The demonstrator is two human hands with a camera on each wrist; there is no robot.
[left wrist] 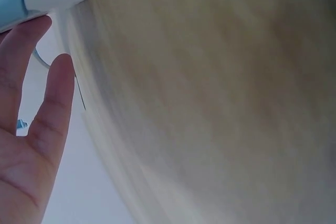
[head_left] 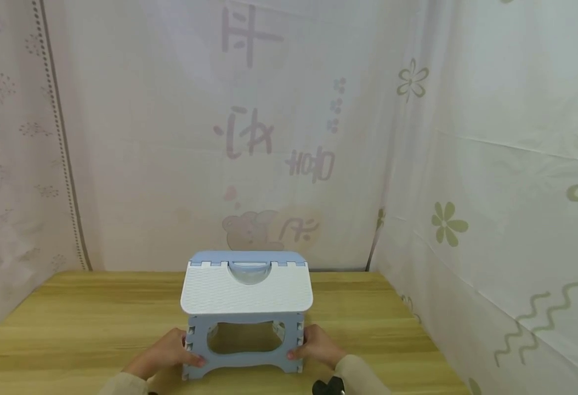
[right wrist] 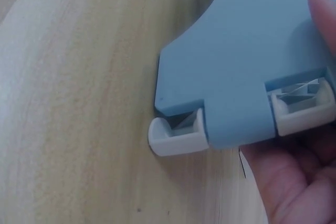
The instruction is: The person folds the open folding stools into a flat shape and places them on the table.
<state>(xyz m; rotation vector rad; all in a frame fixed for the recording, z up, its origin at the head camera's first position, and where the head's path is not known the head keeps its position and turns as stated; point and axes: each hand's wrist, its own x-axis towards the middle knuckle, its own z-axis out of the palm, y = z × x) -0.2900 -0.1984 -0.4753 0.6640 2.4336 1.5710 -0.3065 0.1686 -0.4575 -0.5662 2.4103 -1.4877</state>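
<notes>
Two hands (head_left: 168, 352) grip a blue-and-white folding stool (head_left: 247, 299)

Pale sleeves (head_left: 363, 377) enter at the bottom edge of the frame. At lower centre-left, the left hand's thumb presses the stool's front while fingers wrap its side, one finger apart from it in the left wrist view. The right hand (head_left: 321, 346), lower centre-right, pinches the opposite side, its fingers partly hidden. The stool stands upright at bottom centre, on a wooden table (head_left: 96, 307). Behind, printed cloth (head_left: 146, 164) fills the upper frame.
</notes>
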